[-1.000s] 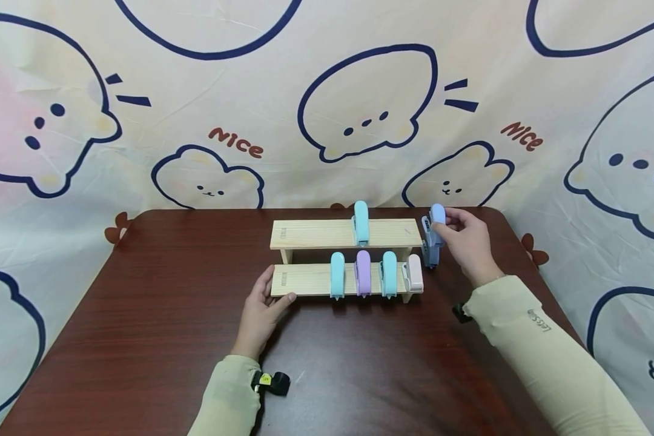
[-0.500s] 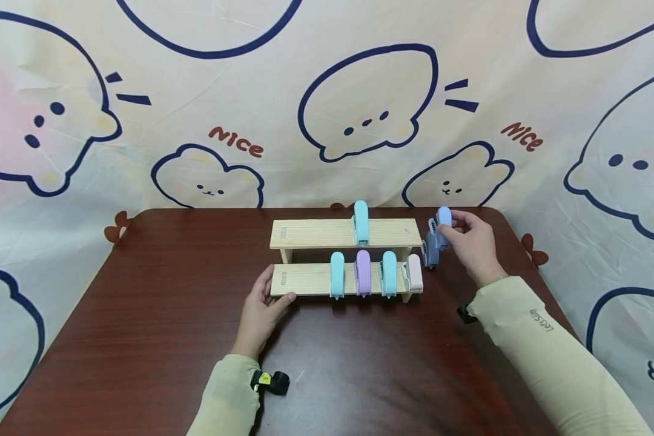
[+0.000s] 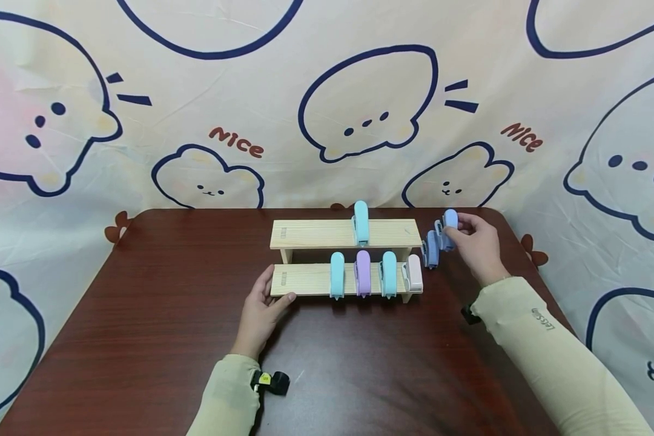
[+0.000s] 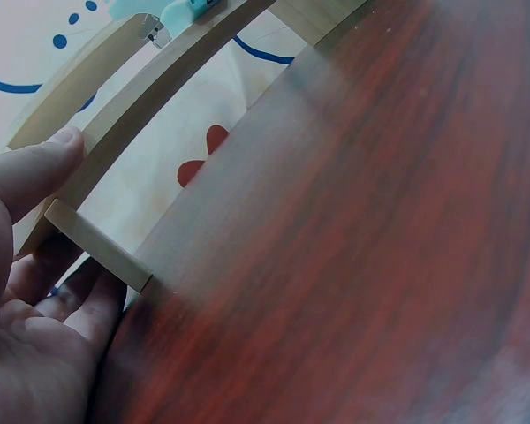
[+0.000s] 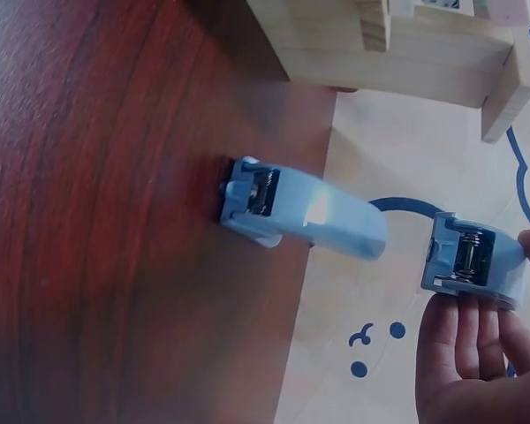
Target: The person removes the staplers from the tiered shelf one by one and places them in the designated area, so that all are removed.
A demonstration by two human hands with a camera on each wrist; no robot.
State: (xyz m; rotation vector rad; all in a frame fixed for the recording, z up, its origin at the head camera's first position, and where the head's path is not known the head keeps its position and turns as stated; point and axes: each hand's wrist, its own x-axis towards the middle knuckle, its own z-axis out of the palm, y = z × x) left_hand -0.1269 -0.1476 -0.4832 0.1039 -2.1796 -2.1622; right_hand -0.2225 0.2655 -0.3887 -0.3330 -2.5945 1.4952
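Shifted rightward, blue tool (image 3: 450, 219) pinched by right hand (image 3: 476, 247), left hand (image 3: 260, 316) gripping wooden stand (image 3: 307, 280), backdrop (image 3: 278, 103) lettered "Nice"

One turquoise stapler-like tool (image 3: 361, 223) is on the upper wooden shelf (image 3: 316, 234). Four more are on the lower wooden shelf (image 3: 305, 280): a second turquoise tool (image 3: 336, 274), one purple tool (image 3: 363, 272), a third turquoise tool (image 3: 389, 274) and one pale pink tool (image 3: 414, 272). Two are off the shelves: a held blue tool (image 3: 450, 220) and a standing blue tool (image 3: 430, 249). That makes seven tools: three turquoise, two blue, one purple, one pale pink. There are two shelves, one dark red-brown table (image 3: 142, 315) and two hands, one left hand (image 3: 258, 316) and one right hand (image 3: 478, 247). The printed backdrop (image 3: 272, 91) shows the word "Nice" twice.
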